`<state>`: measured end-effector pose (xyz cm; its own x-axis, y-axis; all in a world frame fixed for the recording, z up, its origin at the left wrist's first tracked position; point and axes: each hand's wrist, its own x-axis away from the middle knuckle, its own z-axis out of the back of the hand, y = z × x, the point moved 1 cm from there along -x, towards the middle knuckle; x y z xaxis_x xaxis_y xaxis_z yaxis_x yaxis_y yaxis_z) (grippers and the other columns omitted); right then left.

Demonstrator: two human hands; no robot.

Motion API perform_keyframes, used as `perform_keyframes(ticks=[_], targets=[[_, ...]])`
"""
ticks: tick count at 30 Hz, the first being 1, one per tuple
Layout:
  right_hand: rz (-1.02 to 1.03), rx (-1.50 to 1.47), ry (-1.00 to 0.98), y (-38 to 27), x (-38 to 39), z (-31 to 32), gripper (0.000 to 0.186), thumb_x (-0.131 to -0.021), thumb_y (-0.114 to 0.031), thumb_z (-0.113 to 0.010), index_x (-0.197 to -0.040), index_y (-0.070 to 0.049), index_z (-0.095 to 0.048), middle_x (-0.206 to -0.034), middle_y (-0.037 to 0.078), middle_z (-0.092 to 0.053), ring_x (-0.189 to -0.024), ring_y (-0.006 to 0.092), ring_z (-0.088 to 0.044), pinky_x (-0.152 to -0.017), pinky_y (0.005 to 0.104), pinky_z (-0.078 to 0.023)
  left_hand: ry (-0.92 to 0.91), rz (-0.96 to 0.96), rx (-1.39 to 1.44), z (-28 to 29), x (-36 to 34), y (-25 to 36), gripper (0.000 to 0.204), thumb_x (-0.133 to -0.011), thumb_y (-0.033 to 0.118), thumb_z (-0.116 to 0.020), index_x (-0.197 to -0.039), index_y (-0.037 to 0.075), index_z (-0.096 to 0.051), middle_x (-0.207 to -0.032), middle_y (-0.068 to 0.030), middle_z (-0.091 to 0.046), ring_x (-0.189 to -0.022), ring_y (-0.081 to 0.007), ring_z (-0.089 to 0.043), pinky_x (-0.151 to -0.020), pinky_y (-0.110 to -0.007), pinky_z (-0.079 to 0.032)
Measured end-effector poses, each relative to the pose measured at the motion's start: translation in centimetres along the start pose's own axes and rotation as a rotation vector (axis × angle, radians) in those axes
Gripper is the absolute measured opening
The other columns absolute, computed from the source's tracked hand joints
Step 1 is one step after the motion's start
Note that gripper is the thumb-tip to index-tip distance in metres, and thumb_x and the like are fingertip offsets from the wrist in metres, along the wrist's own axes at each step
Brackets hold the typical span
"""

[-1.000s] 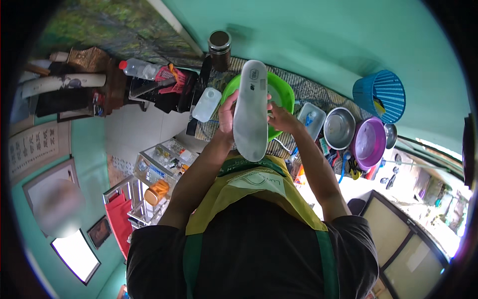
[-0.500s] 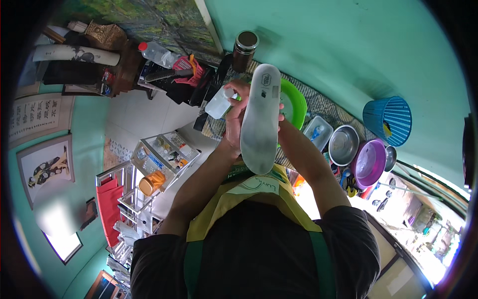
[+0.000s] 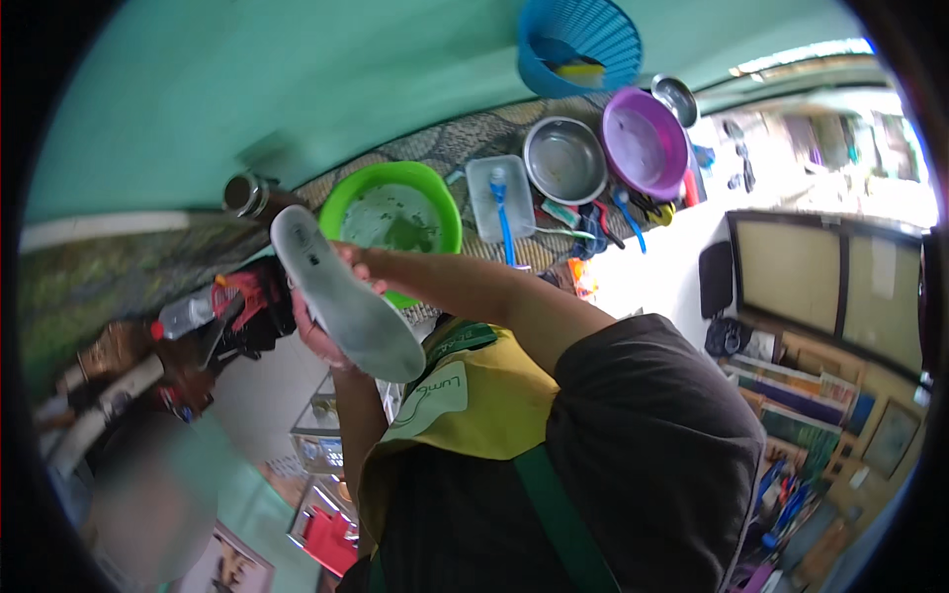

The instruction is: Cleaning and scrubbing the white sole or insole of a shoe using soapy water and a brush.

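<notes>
I hold a grey-white insole (image 3: 348, 301) tilted in front of me, its printed top end up and left. My left hand (image 3: 316, 336) grips it from the left and underneath, fingers partly hidden. My right hand (image 3: 358, 265) is closed at its right edge, the fingertips mostly behind it. Just beyond the insole is a green basin (image 3: 443, 212) with pale liquid and dark specks inside.
Along the mat are a steel flask (image 3: 244, 198), a clear tub (image 3: 482, 212) with a blue brush, a steel bowl (image 3: 565, 158), a purple basin (image 3: 647, 148) and tools. A blue basket (image 3: 578, 40) sits behind; a plastic bottle (image 3: 183, 316) is at left.
The view has swung round, putting my forearms and the insole diagonal in the picture. The insole has tilted toward the upper left. The small white container seen earlier is now out of sight.
</notes>
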<state>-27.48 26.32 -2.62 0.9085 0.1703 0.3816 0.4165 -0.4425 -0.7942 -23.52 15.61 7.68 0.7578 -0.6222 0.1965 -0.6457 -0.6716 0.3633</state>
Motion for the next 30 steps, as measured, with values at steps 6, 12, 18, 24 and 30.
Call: perform_keyframes(ticks=[6,12,18,24,30], targets=[[-0.007,0.054,0.060,-0.6,2.1,-0.3,0.032,-0.104,-0.029,-0.050,-0.128,-0.014,-0.064,-0.128,0.013,-0.063,-0.119,0.0233,-0.060,-0.098,0.0389,-0.050,0.006,0.084,0.022,-0.4,-0.8,0.2,0.068,-0.103,0.054,-0.038,-0.148,0.003,-0.044,-0.135,-0.0202,-0.058,-0.108,-0.0351,-0.061,-0.084,-0.056,-0.055],[0.352,0.469,0.265,-2.0,5.6,2.8,0.029,-0.099,-0.023,-0.058,-0.124,-0.012,-0.066,-0.123,0.014,-0.064,-0.118,0.0275,-0.061,-0.100,0.0404,-0.050,-0.167,0.141,-0.040,-1.7,-1.9,-0.7,0.069,-0.102,0.048,-0.047,-0.146,-0.004,-0.038,-0.127,-0.0121,-0.056,-0.114,-0.0249,-0.055,-0.092,-0.043,-0.043],[0.653,0.811,1.549,0.7,23.0,17.4,0.041,-0.073,0.003,-0.072,-0.111,-0.005,-0.061,-0.108,0.017,-0.058,-0.102,0.0354,-0.058,-0.089,0.0442,-0.048,-0.040,0.157,-0.046,0.1,-1.5,-0.9,0.068,-0.103,0.047,-0.044,-0.145,-0.007,-0.042,-0.126,-0.0141,-0.058,-0.114,-0.0262,-0.054,-0.094,-0.044,-0.042],[0.201,1.007,1.432,9.1,30.0,27.1,0.061,-0.067,-0.010,-0.079,-0.124,-0.009,-0.057,-0.119,0.016,-0.057,-0.120,0.0388,-0.049,-0.106,0.0483,-0.038,0.084,0.206,-0.055,0.5,-2.7,-2.0,0.068,-0.104,0.050,-0.040,-0.150,0.001,-0.042,-0.141,-0.0173,-0.055,-0.114,-0.0299,-0.058,-0.093,-0.051,-0.050],[0.211,0.974,1.378,9.6,30.1,28.0,0.059,-0.066,-0.010,-0.088,-0.120,-0.012,-0.064,-0.115,0.012,-0.062,-0.108,0.0344,-0.059,-0.094,0.0448,-0.048,-0.007,0.248,0.113,-1.5,-4.4,-4.2,0.063,-0.104,0.049,-0.038,-0.150,0.007,-0.043,-0.139,-0.0189,-0.056,-0.113,-0.0354,-0.062,-0.090,-0.055,-0.056]])
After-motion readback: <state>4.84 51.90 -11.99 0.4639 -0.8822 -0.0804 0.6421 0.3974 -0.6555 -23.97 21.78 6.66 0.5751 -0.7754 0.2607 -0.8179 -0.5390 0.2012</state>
